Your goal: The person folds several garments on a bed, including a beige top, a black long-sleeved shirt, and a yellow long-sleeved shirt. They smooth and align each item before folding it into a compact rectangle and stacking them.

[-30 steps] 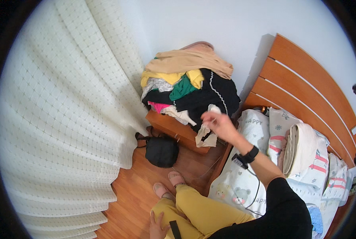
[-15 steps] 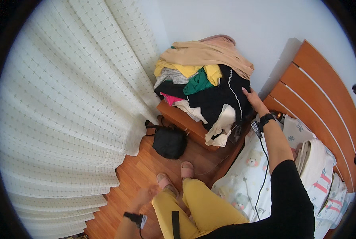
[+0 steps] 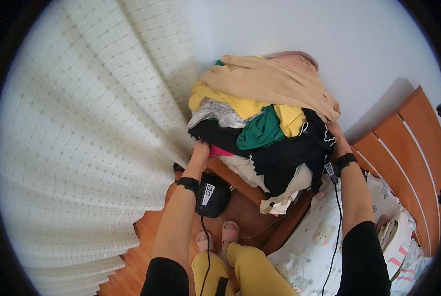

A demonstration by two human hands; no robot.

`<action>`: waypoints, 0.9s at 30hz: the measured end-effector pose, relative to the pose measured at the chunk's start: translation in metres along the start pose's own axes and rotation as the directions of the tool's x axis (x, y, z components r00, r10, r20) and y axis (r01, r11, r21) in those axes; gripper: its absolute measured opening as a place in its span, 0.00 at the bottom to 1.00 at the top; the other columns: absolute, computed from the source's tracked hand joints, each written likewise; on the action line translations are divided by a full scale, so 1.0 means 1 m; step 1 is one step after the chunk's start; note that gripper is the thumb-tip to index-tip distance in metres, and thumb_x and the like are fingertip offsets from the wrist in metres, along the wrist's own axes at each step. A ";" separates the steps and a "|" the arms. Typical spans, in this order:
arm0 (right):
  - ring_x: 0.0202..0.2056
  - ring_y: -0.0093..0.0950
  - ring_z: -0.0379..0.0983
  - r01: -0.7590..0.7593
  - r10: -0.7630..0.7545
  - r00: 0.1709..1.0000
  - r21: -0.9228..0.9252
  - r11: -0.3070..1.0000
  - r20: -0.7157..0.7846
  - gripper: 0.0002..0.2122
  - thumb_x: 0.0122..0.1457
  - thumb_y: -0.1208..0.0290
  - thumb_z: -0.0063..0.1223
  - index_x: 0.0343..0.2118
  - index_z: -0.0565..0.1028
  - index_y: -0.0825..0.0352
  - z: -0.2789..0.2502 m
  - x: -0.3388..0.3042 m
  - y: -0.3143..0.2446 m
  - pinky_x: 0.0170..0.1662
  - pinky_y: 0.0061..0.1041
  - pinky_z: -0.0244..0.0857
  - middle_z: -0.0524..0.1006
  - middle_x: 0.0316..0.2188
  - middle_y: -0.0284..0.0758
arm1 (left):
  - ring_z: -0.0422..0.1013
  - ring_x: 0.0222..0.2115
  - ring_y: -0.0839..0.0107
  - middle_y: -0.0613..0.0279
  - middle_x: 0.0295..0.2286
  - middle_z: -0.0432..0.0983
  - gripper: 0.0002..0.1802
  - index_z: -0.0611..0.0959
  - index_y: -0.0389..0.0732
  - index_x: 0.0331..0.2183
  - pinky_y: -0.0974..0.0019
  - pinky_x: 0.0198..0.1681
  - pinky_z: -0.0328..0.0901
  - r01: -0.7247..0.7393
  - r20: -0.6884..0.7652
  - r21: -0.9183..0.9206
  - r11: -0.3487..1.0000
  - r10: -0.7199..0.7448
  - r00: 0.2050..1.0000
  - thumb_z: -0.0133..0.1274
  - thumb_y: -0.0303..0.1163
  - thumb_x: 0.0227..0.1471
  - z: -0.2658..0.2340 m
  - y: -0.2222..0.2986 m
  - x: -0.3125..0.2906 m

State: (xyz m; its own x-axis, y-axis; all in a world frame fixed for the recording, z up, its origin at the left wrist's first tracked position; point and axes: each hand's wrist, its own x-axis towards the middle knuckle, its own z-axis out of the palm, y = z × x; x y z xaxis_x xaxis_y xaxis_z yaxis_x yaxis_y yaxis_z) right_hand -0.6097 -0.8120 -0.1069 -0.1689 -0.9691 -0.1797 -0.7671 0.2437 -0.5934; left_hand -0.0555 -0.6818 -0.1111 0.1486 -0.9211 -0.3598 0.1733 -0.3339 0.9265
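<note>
A heaped pile of clothes lies on the wooden nightstand (image 3: 240,183). Across its top spreads a beige garment (image 3: 264,79), with yellow (image 3: 240,104), grey (image 3: 218,114) and green (image 3: 262,129) pieces below. A black garment (image 3: 279,160) with white trim hangs over the front, beside pink (image 3: 220,151) and cream (image 3: 294,192) cloth. My left hand (image 3: 199,150) is closed at the pile's left edge, on the black cloth there. At the right edge, my right hand (image 3: 337,135) presses in where beige and black cloth meet; its fingers are hidden.
Left of the pile hangs a long white curtain (image 3: 92,123). A black bag (image 3: 214,200) sits on the wooden floor (image 3: 146,237) against the nightstand. On the right is a bed with patterned bedding (image 3: 309,246) and a wooden headboard (image 3: 403,138). Cables run from both wrists.
My left hand has come up from beside my knee to the pile's left edge. My right hand has shifted higher along the right edge, its fingers now under cloth. The view has come closer.
</note>
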 end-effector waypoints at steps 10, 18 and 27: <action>0.56 0.38 0.71 0.406 -0.388 0.903 -0.070 0.911 0.184 0.20 0.59 0.69 0.54 0.55 0.74 0.65 -0.024 -0.025 -0.026 0.58 0.35 0.65 0.76 0.56 0.41 | 0.76 0.39 0.63 0.59 0.44 0.78 0.18 0.75 0.43 0.52 0.60 0.44 0.72 -0.035 0.078 -0.436 0.899 0.076 0.994 0.52 0.28 0.59 -0.034 0.013 0.031; 0.55 0.41 0.72 0.209 -0.201 0.978 -0.302 0.930 0.060 0.20 0.60 0.64 0.56 0.55 0.73 0.64 0.000 -0.029 -0.037 0.57 0.37 0.67 0.77 0.53 0.41 | 0.75 0.49 0.58 0.55 0.48 0.78 0.25 0.72 0.42 0.58 0.51 0.57 0.68 0.242 -0.058 -0.181 0.953 -0.256 0.965 0.48 0.40 0.62 0.005 0.052 0.029; 0.41 0.49 0.78 0.077 -0.109 0.971 -0.156 0.985 -0.213 0.19 0.48 0.66 0.61 0.44 0.79 0.66 0.038 -0.094 -0.020 0.46 0.43 0.73 0.81 0.38 0.49 | 0.74 0.49 0.59 0.55 0.49 0.77 0.25 0.72 0.41 0.58 0.52 0.56 0.68 0.153 0.020 -0.215 0.964 -0.152 0.988 0.48 0.40 0.62 -0.003 0.068 0.054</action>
State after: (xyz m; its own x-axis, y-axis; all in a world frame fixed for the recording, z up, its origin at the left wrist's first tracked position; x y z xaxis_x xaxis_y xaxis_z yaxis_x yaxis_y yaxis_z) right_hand -0.5548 -0.7240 -0.1077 -0.2119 -0.9756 0.0575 -0.8650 0.1599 -0.4756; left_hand -0.0329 -0.7538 -0.0676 0.1006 -0.8634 -0.4944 0.3994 -0.4201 0.8149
